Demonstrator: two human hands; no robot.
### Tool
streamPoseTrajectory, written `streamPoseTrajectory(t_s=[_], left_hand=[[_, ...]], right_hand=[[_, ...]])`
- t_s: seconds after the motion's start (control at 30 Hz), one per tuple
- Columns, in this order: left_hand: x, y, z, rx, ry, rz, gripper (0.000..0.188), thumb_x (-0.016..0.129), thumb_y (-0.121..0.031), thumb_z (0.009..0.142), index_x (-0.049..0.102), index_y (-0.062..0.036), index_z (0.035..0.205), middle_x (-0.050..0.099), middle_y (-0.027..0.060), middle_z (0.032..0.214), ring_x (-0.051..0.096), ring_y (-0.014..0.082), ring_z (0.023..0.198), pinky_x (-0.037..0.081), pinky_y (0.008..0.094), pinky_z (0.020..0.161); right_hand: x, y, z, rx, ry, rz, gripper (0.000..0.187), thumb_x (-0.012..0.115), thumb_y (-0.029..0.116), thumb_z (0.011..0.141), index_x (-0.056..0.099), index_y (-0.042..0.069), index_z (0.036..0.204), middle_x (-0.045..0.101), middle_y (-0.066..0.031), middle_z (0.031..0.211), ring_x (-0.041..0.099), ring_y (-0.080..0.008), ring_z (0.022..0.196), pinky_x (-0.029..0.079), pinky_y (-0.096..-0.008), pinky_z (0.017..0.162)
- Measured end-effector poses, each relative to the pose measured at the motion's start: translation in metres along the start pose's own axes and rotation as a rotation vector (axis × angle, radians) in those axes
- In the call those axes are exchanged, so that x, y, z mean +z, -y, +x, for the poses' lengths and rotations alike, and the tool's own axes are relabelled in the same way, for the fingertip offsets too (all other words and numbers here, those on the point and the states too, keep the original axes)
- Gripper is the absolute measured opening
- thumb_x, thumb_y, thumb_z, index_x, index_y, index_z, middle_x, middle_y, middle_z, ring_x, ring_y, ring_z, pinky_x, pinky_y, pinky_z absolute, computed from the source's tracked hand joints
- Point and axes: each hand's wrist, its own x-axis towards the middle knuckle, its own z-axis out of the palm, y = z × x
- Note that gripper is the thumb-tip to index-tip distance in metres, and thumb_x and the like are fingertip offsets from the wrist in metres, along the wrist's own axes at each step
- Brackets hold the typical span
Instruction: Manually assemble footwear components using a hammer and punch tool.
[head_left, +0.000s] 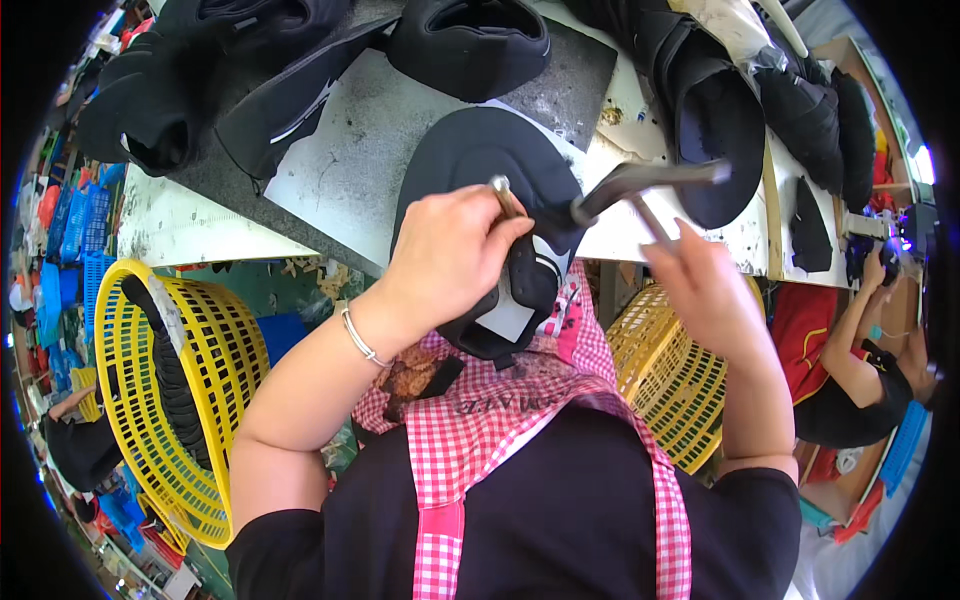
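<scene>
My left hand (450,245) is closed round a short metal punch (502,190), held tilted above a black cap-shaped piece (480,140). The piece has a curved, brim-like far end and lies over the table's near edge, its near part hanging toward my lap. In my right hand (705,285) is a hammer (655,182), its metal head raised just right of the piece and slightly smeared by motion. A small white patch (507,322) shows on the near part of the piece. The left hand hides part of it and the punch's lower end.
Similar black pieces (470,45) crowd the table's far side, with more at the right (715,130). Yellow plastic baskets stand below the edge, left (215,375) and right (665,385). At the far right, another person (850,370) sits nearby.
</scene>
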Motion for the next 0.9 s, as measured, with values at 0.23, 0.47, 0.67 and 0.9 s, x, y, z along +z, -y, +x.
streamPoseTrajectory(t_s=[0.23, 0.47, 0.67, 0.9], left_hand=[[-0.001, -0.004, -0.001, -0.272, -0.009, -0.441, 0.017, 0.065, -0.011, 0.094, 0.066, 0.0039, 0.101, 0.07, 0.0074, 0.081, 0.068, 0.0105, 0.074, 0.055, 0.0233, 0.07], [0.006, 0.002, -0.002, -0.173, -0.062, -0.271, 0.012, 0.067, -0.009, 0.092, 0.068, 0.0023, 0.095, 0.071, 0.0067, 0.077, 0.069, 0.01, 0.072, 0.054, 0.0237, 0.065], [0.008, -0.01, -0.002, 0.123, -0.152, 0.157, 0.012, 0.071, -0.01, 0.085, 0.068, 0.0002, 0.091, 0.068, 0.0107, 0.078, 0.069, 0.0263, 0.069, 0.054, 0.0305, 0.063], [0.009, 0.008, -0.001, 0.171, -0.163, 0.14, 0.02, 0.069, -0.012, 0.086, 0.065, 0.0016, 0.1, 0.069, 0.0114, 0.083, 0.069, 0.0244, 0.072, 0.054, 0.0302, 0.066]], right_hand=[[-0.055, 0.019, -0.009, -0.146, -0.494, 0.765, 0.018, 0.056, 0.022, 0.101, 0.059, 0.004, 0.101, 0.04, 0.0062, 0.061, 0.033, 0.0009, 0.048, 0.022, -0.0158, 0.041], [-0.029, 0.044, 0.006, -0.04, -0.411, 0.602, 0.024, 0.05, 0.028, 0.104, 0.05, 0.006, 0.096, 0.036, 0.0042, 0.061, 0.03, -0.0021, 0.045, 0.024, -0.0181, 0.039], [-0.079, 0.029, -0.013, -0.529, -0.208, 1.057, 0.031, 0.042, 0.036, 0.104, 0.051, 0.007, 0.098, 0.035, 0.0002, 0.062, 0.031, -0.0077, 0.047, 0.028, -0.0212, 0.039], [0.007, 0.032, -0.014, 0.079, -0.038, 0.155, 0.022, 0.06, 0.016, 0.095, 0.053, -0.004, 0.087, 0.057, -0.0162, 0.063, 0.058, -0.0283, 0.053, 0.04, -0.0368, 0.05]])
